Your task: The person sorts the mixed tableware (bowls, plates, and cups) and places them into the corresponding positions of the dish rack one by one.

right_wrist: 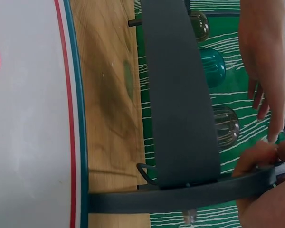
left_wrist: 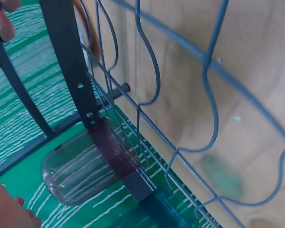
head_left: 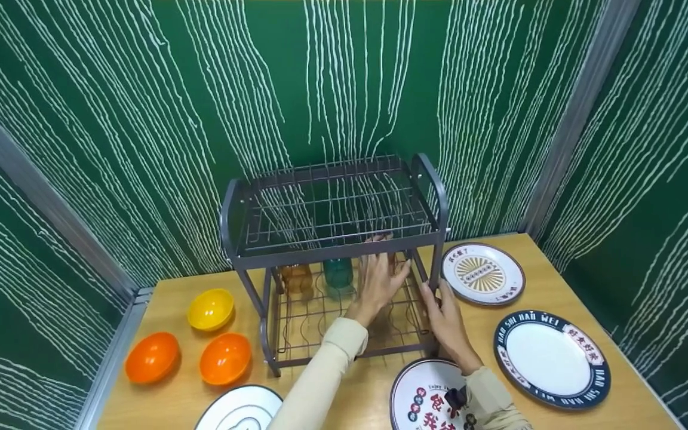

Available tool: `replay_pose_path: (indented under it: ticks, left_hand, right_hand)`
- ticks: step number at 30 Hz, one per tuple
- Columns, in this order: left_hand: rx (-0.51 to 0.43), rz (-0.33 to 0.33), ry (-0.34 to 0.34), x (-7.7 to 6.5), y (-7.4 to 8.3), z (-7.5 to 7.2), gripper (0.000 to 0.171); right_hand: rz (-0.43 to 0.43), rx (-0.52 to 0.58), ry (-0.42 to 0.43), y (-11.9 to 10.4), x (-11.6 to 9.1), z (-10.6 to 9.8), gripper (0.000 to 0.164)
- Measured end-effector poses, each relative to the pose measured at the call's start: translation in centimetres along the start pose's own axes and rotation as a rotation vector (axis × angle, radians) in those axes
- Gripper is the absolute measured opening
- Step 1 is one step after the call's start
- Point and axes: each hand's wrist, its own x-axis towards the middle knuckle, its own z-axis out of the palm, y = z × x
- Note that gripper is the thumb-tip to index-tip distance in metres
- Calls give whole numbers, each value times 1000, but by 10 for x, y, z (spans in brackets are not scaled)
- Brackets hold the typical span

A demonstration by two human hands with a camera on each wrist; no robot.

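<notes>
A dark two-tier dish rack stands on the table. My left hand reaches in under its upper tier, fingers extended. In the right wrist view, this left hand is apart from the glasses. My right hand grips the rack's right post, its fingers curled round the frame. An amber glass and a teal glass sit upside down at the back of the lower tier. A clear brownish glass sits beside the teal one, mostly hidden behind my left hand in the head view.
Left of the rack lie a yellow bowl and two orange bowls. A white plate and a plate with red lettering lie in front. To the right are a small patterned plate and a navy-rimmed plate. Green walls surround the table.
</notes>
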Motion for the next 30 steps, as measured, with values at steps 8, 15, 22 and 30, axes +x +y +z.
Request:
replay_pose_path:
  ticks: [8, 15, 22, 30]
  left_hand:
    - [-76, -93, -50, -7, 15, -22, 79]
    - [-99, -124, -57, -21, 27, -42, 55]
    - [-193, -137, 66, -42, 32, -67, 48]
    - [-306, -208, 147, -67, 26, -108, 38]
  right_hand:
    - [-2, 45, -21, -3, 2, -2, 30]
    - [-14, 67, -63, -17, -4, -5, 28]
    - [-31, 81, -71, 5, -4, -6, 30]
    - [-55, 57, -103, -10, -5, -3, 29]
